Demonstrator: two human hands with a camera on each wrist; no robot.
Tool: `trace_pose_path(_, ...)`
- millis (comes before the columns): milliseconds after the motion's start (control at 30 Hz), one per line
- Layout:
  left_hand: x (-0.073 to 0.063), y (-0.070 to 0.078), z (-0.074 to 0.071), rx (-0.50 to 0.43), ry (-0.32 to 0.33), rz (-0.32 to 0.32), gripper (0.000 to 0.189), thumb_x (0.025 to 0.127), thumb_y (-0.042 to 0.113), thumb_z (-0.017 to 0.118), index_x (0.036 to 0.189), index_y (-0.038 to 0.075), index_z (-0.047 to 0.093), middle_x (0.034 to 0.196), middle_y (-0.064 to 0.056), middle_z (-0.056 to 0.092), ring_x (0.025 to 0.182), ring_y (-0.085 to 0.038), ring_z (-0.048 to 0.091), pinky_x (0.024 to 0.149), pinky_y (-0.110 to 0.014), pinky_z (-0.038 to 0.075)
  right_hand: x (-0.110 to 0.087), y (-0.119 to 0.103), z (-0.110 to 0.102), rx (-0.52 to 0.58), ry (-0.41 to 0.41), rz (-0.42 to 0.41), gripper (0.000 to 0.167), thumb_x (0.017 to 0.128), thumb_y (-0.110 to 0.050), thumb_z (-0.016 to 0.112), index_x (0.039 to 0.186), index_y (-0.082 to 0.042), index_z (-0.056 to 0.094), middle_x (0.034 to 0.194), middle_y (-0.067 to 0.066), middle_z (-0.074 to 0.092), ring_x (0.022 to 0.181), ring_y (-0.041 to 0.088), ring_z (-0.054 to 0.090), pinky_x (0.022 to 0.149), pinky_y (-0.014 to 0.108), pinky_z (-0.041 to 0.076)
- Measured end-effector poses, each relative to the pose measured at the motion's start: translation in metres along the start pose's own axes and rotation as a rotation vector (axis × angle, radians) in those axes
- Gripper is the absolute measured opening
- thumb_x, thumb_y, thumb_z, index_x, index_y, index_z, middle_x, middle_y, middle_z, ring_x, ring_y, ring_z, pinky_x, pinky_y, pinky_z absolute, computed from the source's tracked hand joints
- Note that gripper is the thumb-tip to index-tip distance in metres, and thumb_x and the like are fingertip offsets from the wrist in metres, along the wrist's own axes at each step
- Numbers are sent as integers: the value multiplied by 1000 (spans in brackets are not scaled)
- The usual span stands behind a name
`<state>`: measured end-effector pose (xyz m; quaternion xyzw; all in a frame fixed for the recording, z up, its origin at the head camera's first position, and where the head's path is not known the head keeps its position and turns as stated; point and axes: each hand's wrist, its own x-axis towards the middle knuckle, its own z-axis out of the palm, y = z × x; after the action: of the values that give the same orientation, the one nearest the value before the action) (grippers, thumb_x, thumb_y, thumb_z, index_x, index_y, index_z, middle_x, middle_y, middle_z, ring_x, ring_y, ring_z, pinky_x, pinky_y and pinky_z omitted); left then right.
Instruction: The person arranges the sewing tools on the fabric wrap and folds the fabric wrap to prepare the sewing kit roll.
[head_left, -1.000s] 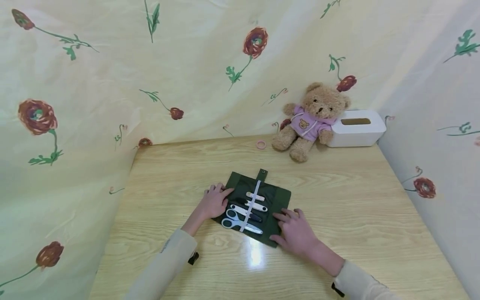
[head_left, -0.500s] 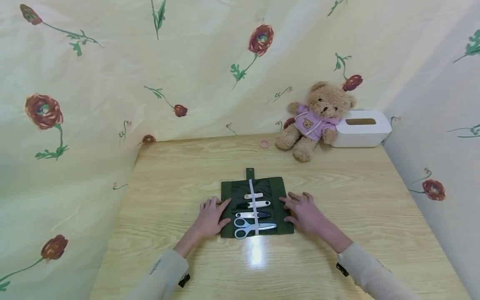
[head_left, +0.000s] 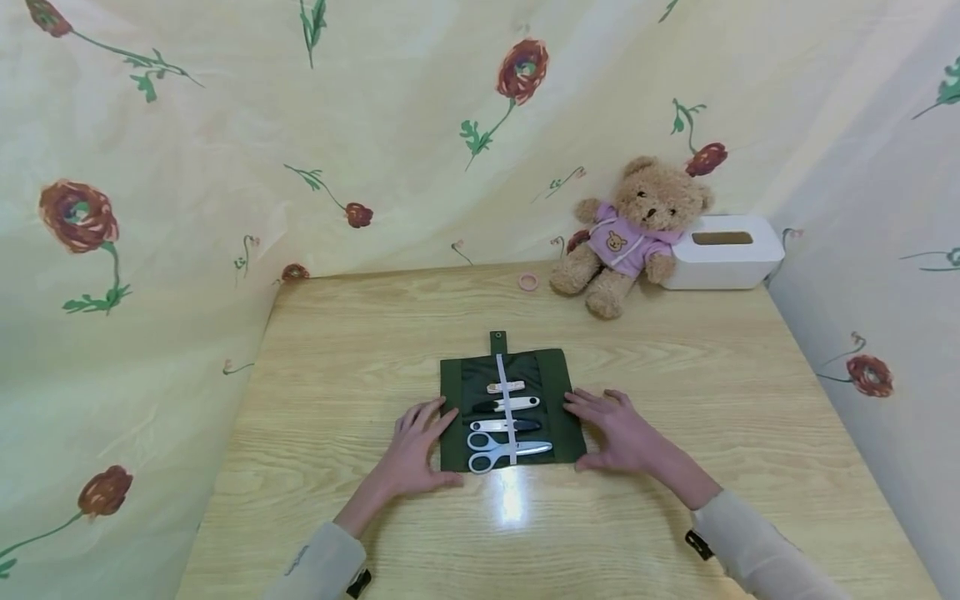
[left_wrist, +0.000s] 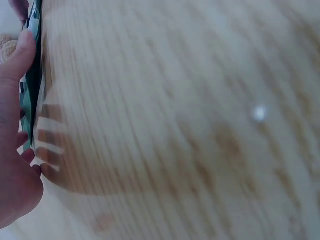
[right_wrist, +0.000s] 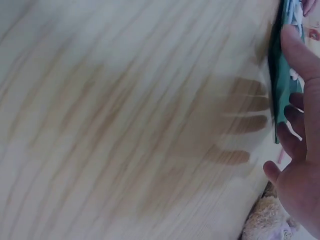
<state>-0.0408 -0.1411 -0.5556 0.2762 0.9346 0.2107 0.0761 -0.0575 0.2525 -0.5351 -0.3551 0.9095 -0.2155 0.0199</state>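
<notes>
In the head view a dark green fabric tool roll (head_left: 558, 400) lies unfolded flat on the table, its snap strap pointing away from me. A pale elastic band (head_left: 504, 375) crosses its middle over scissors (head_left: 487, 451), two slim white-and-dark tools (head_left: 525, 403) and a small pale piece (head_left: 505, 387). My left hand (head_left: 414, 450) spreads at the roll's left edge, fingers on the border and thumb by the near corner. At the right edge my right hand (head_left: 622, 433) touches the border with extended fingertips. Both wrist views show the roll's edge only narrowly beside the hands.
A teddy bear (head_left: 626, 237) in a lilac hoodie sits at the back right, leaning against a white tissue box (head_left: 723, 267). Left of it lies a small pink ring (head_left: 528, 282). Flower-printed cloth (head_left: 405, 133) hangs behind the wooden table (head_left: 337, 333) and at its sides.
The tool roll has turned counterclockwise from a slant to nearly square with me. Since half a second ago, both thumbs have shifted toward the roll's near corners.
</notes>
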Motion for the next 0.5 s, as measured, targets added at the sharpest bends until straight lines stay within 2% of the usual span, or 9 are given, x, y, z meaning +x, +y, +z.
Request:
trace_pose_path(133,-3,-1,-2,27,6,43,102,77,69,71,156,15,36,160,-14,26,140,-38,27,105,-62,27,-2,4,2,-50,24,-62,102,63,-57,88,137,5,55,141,23,53,129,40,50,97,67,32)
trace_pose_path(300,-5,-1,-4,30,49,76,86,86,60,68,152,12,42,157,-17,33,138,-40,31,104,-63,29,-4,8,5,-100,98,-116,92,68,-52,86,135,4,57,134,23,58,121,39,56,94,65,33)
trace_pose_path(500,-6,-6,1,111,93,121,79,92,57,61,152,11,42,155,-17,38,136,-38,36,102,-59,34,-5,11,11,-149,147,-137,88,76,-51,76,138,7,53,128,23,62,114,38,60,96,60,34)
